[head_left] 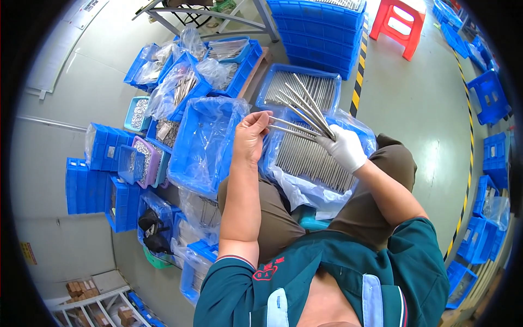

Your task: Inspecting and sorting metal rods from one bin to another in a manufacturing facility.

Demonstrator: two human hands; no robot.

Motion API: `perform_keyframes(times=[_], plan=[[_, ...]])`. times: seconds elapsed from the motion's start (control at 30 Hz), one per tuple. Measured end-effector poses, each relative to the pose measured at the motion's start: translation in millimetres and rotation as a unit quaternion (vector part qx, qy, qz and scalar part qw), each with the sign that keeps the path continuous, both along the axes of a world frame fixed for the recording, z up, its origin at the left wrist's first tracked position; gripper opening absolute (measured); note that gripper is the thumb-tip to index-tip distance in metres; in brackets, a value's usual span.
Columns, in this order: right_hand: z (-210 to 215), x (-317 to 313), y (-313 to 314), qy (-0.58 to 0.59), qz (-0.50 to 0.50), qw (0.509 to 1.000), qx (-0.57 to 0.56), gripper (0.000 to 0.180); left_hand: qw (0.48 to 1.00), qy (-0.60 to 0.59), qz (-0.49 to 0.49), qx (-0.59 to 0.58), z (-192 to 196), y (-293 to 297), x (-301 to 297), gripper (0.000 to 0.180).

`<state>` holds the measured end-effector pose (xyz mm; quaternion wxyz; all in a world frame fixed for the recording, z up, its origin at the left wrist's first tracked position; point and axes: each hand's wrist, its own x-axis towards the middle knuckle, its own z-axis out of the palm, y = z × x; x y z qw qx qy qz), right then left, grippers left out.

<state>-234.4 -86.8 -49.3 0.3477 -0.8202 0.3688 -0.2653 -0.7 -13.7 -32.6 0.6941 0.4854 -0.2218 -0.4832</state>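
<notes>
My right hand [343, 148], in a white glove, is closed round one end of several slim silvery metal rods [305, 107], which fan out up and to the left. My bare left hand [251, 133] pinches the far tip of a metal rod [291, 126] from the same bunch; whether it grips one or two is hard to tell. Below both hands, a blue crate lined with clear plastic holds rows of similar rods [311, 162]. White wrapping [299, 188] hangs over its near side. Beyond it stands another blue crate [261, 98] of such rods.
Left of my left hand is a plastic-lined blue crate [202, 144] with no rods showing. Further left are filled crates and a pink basket [155, 163] of small metal pieces. Stacked blue crates [316, 41] and a red stool [399, 24] stand ahead.
</notes>
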Motion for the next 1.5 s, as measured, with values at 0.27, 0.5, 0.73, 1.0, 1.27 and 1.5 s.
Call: perform_keyframes(times=[0.27, 0.5, 0.73, 1.0, 1.27, 1.5], plan=[[2, -3, 4, -0.019, -0.008, 0.998, -0.060, 0.025, 0.999, 0.034, 0.005, -0.014, -8, 1, -4, 0.009], [-1, -3, 4, -0.021, -0.010, 0.999, -0.041, 0.024, 0.999, 0.027, -0.017, -0.026, -7, -3, -27, 0.008], [3, -5, 0, -0.003, -0.009, 1.000, -0.013, 0.025, 0.979, -0.143, 0.148, -0.011, 3, 1, 5, 0.009], [8, -6, 1, -0.073, 0.068, 0.920, 0.378, 0.020, 0.999, -0.017, 0.042, -0.015, 11, 0, -3, 0.013], [20, -8, 4, -0.083, 0.105, 0.865, 0.484, 0.024, 0.999, -0.001, -0.026, -0.020, 11, 4, 1, 0.012], [19, -10, 3, -0.091, 0.123, 0.840, 0.521, 0.022, 0.998, -0.001, -0.069, -0.008, 6, 7, -1, 0.011]])
